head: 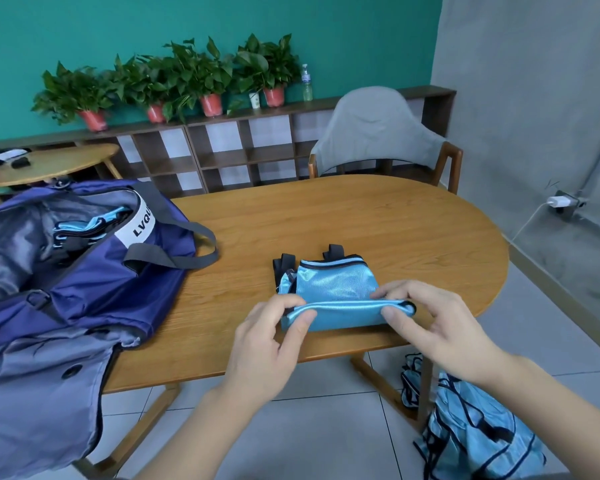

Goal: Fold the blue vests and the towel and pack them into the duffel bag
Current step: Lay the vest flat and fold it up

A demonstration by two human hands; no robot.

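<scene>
My left hand (267, 344) and right hand (433, 327) each pinch the near folded edge of the shiny light-blue mesh vest with dark trim (336, 289), thumbs under, fingers curled over. It lies on the oval wooden table (378, 220). Beside it, the navy nylon duffel bag (94, 271) gapes open, holding more blue fabric.

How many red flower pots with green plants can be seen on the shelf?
4, in a row along the shelf top: first pot, second, third, fourth. None seems hidden.
</scene>
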